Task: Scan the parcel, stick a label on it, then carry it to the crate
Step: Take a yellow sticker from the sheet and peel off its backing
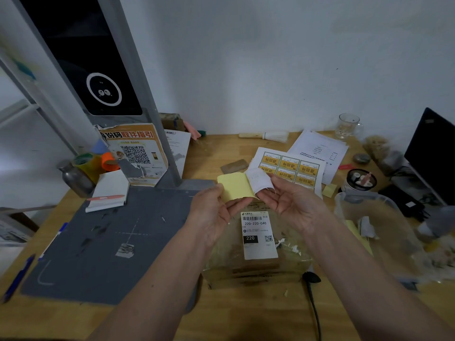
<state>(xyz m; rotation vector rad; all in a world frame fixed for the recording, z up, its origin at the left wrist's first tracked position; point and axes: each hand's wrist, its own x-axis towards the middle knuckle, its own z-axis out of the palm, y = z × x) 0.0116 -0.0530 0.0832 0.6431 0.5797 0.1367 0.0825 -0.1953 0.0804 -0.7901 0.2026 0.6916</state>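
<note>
A brown parcel (pixel 256 264) wrapped in clear plastic lies on the wooden desk, with a white shipping label (pixel 258 235) reading 220-220-C40 stuck on its top. Both hands hover just above its far end. My left hand (pixel 211 212) pinches a yellow backing sheet (pixel 235 187). My right hand (pixel 290 200) holds a white label (pixel 259 179) that curls away from that yellow sheet, partly peeled off.
A dark grey scanning mat (pixel 103 242) with a tall scanner stand (pixel 138 94) fills the left. A sheet of yellow stickers (pixel 290 166) and papers lie behind the hands. A clear plastic bin (pixel 376 232) with scraps stands on the right, and a black cable (pixel 312 299) runs along the desk's front.
</note>
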